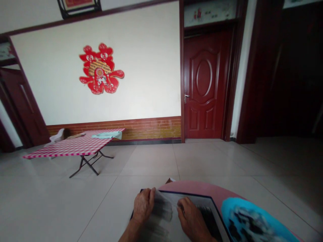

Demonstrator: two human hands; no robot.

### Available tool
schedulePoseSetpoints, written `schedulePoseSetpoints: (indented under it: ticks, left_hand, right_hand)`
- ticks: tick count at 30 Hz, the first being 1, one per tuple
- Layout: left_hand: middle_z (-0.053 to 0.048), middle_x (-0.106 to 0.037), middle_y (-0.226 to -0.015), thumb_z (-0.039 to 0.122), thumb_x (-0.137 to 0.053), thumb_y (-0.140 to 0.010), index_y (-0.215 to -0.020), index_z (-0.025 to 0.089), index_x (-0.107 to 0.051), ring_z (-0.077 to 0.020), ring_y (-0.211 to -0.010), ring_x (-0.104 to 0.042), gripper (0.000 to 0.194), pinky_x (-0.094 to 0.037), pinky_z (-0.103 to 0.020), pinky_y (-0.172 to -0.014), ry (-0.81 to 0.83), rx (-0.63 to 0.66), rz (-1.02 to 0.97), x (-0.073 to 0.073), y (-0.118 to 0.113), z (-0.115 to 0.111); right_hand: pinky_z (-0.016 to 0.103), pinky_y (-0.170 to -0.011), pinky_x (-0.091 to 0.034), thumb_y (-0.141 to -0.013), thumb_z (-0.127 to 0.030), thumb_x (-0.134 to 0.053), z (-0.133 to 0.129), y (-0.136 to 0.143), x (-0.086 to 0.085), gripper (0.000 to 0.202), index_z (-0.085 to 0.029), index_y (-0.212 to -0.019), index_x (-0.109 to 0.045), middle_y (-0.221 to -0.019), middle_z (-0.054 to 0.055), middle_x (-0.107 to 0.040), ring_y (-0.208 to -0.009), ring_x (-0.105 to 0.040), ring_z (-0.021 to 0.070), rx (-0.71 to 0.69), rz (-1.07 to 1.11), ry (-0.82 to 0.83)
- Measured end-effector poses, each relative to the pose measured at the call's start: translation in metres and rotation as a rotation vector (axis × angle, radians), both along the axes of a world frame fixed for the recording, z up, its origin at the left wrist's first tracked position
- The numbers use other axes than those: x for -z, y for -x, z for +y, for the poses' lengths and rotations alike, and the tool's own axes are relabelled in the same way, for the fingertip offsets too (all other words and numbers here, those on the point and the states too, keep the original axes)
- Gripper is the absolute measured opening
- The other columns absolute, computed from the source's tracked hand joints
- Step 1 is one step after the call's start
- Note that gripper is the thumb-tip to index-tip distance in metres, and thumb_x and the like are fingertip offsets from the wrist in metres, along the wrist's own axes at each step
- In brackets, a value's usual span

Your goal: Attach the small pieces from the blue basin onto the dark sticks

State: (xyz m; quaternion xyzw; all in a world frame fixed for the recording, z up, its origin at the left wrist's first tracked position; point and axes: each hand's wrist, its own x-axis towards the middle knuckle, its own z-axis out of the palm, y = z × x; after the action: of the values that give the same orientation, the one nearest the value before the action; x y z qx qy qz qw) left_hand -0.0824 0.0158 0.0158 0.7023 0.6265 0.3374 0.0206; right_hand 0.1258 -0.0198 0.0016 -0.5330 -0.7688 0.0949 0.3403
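A shallow box [210,203] with a dark rim and pale inside lies before me on a pink round table. My left hand [143,205] is closed at the box's far left edge, pinching what looks like a clear plastic bag [163,210]. Over the middle of the box, my right hand [190,216] has its fingers curled together at the right side of that plastic. Dark blurred pieces [209,216] lie in the box to the right of my right hand. My forearms and the lower frame edge hide the near part of the box.
Right of the box, a bright blue bag or basin [230,203] holds blurred black and white items. The pink tabletop [196,186] has a rounded far edge. Farther left stands a folding table [75,146] with a red checked cover. A red door [204,80] is beyond.
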Motion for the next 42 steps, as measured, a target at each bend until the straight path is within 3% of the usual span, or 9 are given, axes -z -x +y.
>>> schedulePoseSetpoints:
  ticks: [5,10,13,19,24,26,33,38,42]
  left_hand:
    - [0.0,-0.055,-0.055,0.051,-0.041,-0.083,-0.059,0.018,-0.054,-0.0153,-0.056,-0.054,0.043,-0.036,-0.024,-0.054,0.175,0.255,-0.422,0.0,-0.011,0.002]
    - [-0.002,-0.063,-0.072,0.052,-0.058,-0.07,-0.077,0.017,-0.055,-0.0157,-0.065,-0.06,0.036,-0.044,-0.025,-0.058,0.476,0.276,-1.179,-0.016,-0.036,-0.001]
    - [0.0,-0.062,-0.071,0.051,-0.06,-0.068,-0.079,0.018,-0.053,-0.0144,-0.064,-0.06,0.036,-0.045,-0.025,-0.058,0.437,0.294,-1.307,-0.027,-0.05,-0.002]
    - [0.004,-0.051,-0.054,0.046,-0.047,-0.079,-0.079,0.018,-0.056,-0.0111,-0.047,-0.05,0.03,-0.039,-0.021,-0.047,0.132,0.301,-0.895,-0.021,-0.058,0.007]
    - [-0.005,-0.063,-0.073,0.032,-0.036,-0.089,-0.088,0.018,-0.058,-0.0184,-0.069,-0.061,0.025,-0.042,-0.026,-0.062,-0.107,0.284,-0.031,-0.002,-0.053,0.0]
    - [-0.006,-0.064,-0.075,0.029,-0.034,-0.09,-0.087,0.019,-0.056,-0.0185,-0.071,-0.062,0.025,-0.042,-0.025,-0.061,-0.111,0.292,0.132,0.001,-0.053,-0.003]
    - [-0.004,-0.065,-0.08,0.027,-0.035,-0.09,-0.087,0.02,-0.054,-0.0177,-0.074,-0.063,0.02,-0.043,-0.024,-0.063,-0.037,0.33,0.244,0.002,-0.054,-0.007]
    - [-0.005,-0.066,-0.084,0.028,-0.035,-0.091,-0.096,0.02,-0.053,-0.0189,-0.076,-0.064,0.021,-0.045,-0.026,-0.064,-0.026,0.35,0.25,0.006,-0.057,-0.005]
    - [-0.005,-0.067,-0.086,0.025,-0.035,-0.091,-0.104,0.021,-0.051,-0.0193,-0.078,-0.064,0.022,-0.046,-0.026,-0.064,-0.064,0.353,0.217,0.014,-0.058,-0.001]
  right_hand:
    - [0.028,-0.066,-0.038,-0.084,-0.017,-0.04,-0.002,0.005,0.001,0.012,-0.02,-0.079,-0.05,-0.08,0.004,-0.054,-0.074,-0.053,0.0169,-0.028,0.038,-0.004]
    - [0.026,-0.065,-0.038,-0.079,-0.015,-0.046,-0.006,0.011,-0.004,0.007,-0.019,-0.08,-0.051,-0.08,0.003,-0.055,-0.074,-0.053,0.0155,-0.093,0.073,0.008]
    - [0.025,-0.067,-0.039,-0.078,-0.018,-0.048,-0.002,0.002,-0.01,0.008,-0.019,-0.082,-0.054,-0.08,0.002,-0.056,-0.074,-0.054,0.0152,-0.092,0.095,0.015]
    - [0.025,-0.074,-0.038,-0.075,-0.011,-0.043,0.015,-0.038,-0.008,0.02,-0.016,-0.083,-0.061,-0.085,0.007,-0.061,-0.081,-0.056,0.017,0.186,0.006,0.074]
    - [0.025,-0.069,-0.037,-0.076,-0.012,-0.044,0.01,-0.038,-0.002,0.021,-0.018,-0.075,-0.064,-0.083,0.006,-0.061,-0.079,-0.057,0.0175,0.192,-0.212,0.141]
    - [0.026,-0.067,-0.037,-0.077,-0.014,-0.045,0.005,-0.032,-0.001,0.02,-0.018,-0.075,-0.064,-0.083,0.007,-0.061,-0.079,-0.058,0.0185,0.169,-0.285,0.17]
    - [0.03,-0.07,-0.039,-0.073,-0.019,-0.053,0.004,-0.023,0.011,0.013,-0.015,-0.075,-0.065,-0.087,0.011,-0.064,-0.082,-0.06,0.0234,0.185,-0.413,0.214]
    - [0.034,-0.073,-0.039,-0.07,-0.01,-0.05,0.007,-0.015,0.012,0.018,-0.011,-0.077,-0.066,-0.088,0.018,-0.066,-0.088,-0.061,0.0287,0.27,-0.294,0.315]
    - [0.034,-0.064,-0.038,-0.064,-0.007,-0.051,0.012,-0.012,0.005,0.015,-0.011,-0.066,-0.066,-0.077,0.021,-0.067,-0.077,-0.063,0.0304,0.314,-0.191,0.352]
